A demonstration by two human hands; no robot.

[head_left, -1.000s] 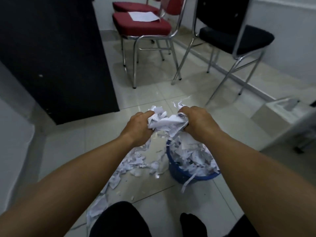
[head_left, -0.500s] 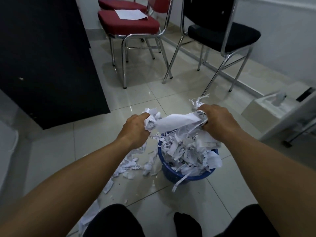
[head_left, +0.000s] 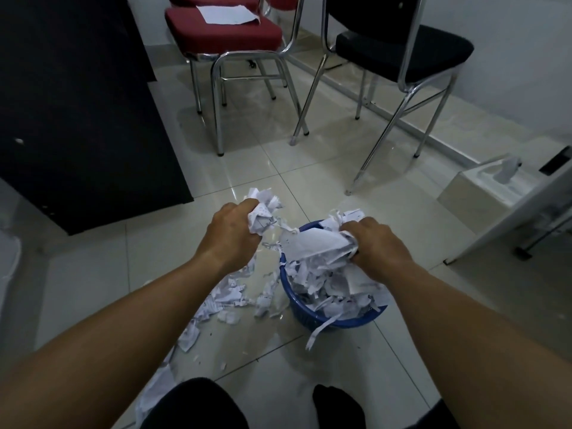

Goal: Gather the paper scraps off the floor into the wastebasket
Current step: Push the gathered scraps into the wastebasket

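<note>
The left grip is curled round a wad of paper scraps just left of the blue wastebasket. The right grip clutches a bigger bunch directly above its heaped contents. Loose scraps lie on the floor below the left grip. Best bring the left wad over the rim and press both down before releasing, lest the heap spill.

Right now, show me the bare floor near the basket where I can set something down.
Bare tile lies between the basket and the chair legs, and right of the basket toward the white box. Also left, between the dark cabinet and the scraps. Crowded: scraps litter the floor left of the basket, which is heaped full.
</note>
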